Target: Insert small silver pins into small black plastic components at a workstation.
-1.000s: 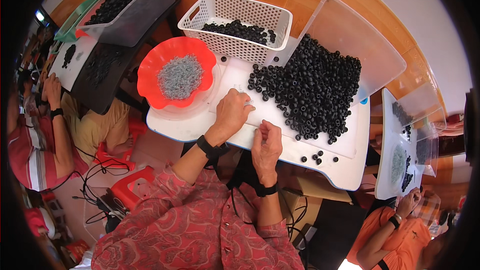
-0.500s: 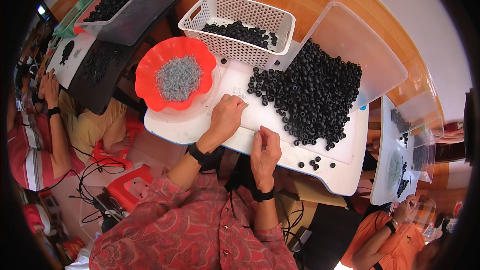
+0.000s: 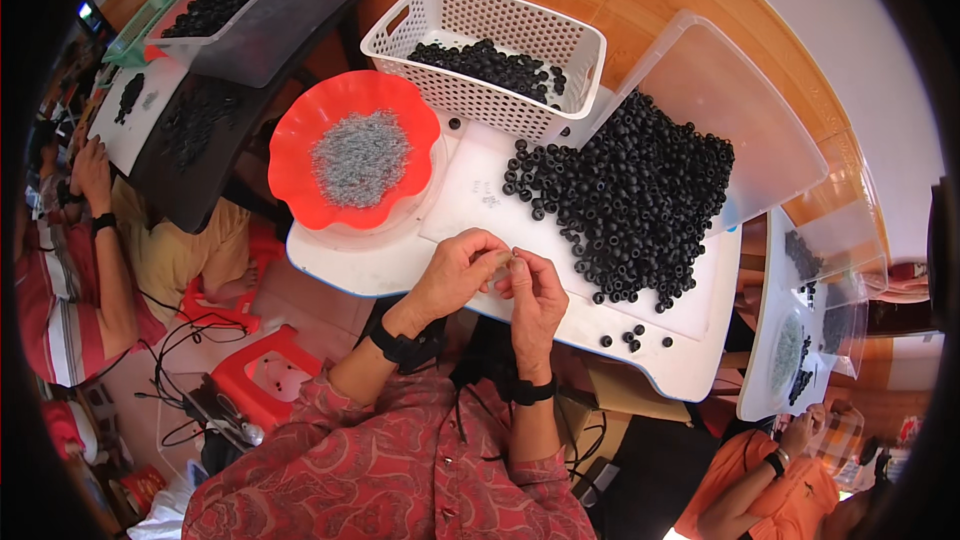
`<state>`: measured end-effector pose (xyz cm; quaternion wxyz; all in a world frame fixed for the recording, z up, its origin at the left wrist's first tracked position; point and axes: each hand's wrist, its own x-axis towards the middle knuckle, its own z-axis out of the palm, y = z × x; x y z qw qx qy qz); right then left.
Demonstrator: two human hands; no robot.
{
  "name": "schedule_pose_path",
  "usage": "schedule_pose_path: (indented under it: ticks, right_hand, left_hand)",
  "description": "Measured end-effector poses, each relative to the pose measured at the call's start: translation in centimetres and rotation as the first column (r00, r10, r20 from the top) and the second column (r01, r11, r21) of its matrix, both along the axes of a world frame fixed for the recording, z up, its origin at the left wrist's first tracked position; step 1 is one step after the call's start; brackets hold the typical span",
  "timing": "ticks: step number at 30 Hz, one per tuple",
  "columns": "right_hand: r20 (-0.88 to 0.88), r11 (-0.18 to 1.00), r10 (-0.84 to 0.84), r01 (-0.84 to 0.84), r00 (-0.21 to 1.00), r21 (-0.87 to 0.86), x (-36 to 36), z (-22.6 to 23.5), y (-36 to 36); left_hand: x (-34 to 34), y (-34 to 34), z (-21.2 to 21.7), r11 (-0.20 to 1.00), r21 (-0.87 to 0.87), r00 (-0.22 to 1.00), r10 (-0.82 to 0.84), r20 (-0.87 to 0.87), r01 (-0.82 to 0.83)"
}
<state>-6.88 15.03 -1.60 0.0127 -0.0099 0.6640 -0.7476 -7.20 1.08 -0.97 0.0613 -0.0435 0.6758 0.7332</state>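
My left hand (image 3: 458,278) and my right hand (image 3: 536,302) meet fingertip to fingertip over the near edge of the white table (image 3: 345,270). Both are closed in a pinch, and whatever lies between the fingertips is too small to make out. Beyond them, a few tiny grey pieces (image 3: 487,194) lie on a white board (image 3: 455,208). A red wavy-rimmed bowl (image 3: 292,165) to the left holds a heap of tiny silvery-grey pieces (image 3: 360,158). At right, a large pile of round black parts with holes (image 3: 640,210) spills from a tipped clear bin (image 3: 760,130).
A white perforated basket (image 3: 480,105) with more black parts stands at the back. Several loose black parts (image 3: 632,340) lie near the front right edge. Two people sit at other tables (image 3: 85,280) (image 3: 770,490). A red stool (image 3: 262,370) and cables are at lower left.
My left hand has drawn back from the small grey pieces toward me. My right hand has shifted slightly up, and the fingertips of both hands now touch.
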Motion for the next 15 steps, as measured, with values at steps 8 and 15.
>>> schedule_pose_path:
  ticks: [8,15]
  right_hand:
    - [0.03,0.999,-0.033,0.033,0.999,-0.009,-0.2,-0.9,0.1]
    - [-0.221,0.95,-0.089,0.15,0.971,0.274,-0.3,-2.4,0.3]
  left_hand:
    - [-0.3,1.3,-0.8,0.969,-0.209,0.969,0.085,-0.233,-0.135]
    - [-0.7,1.8,-1.5,0.878,-0.415,0.881,0.017,-0.473,-0.24]
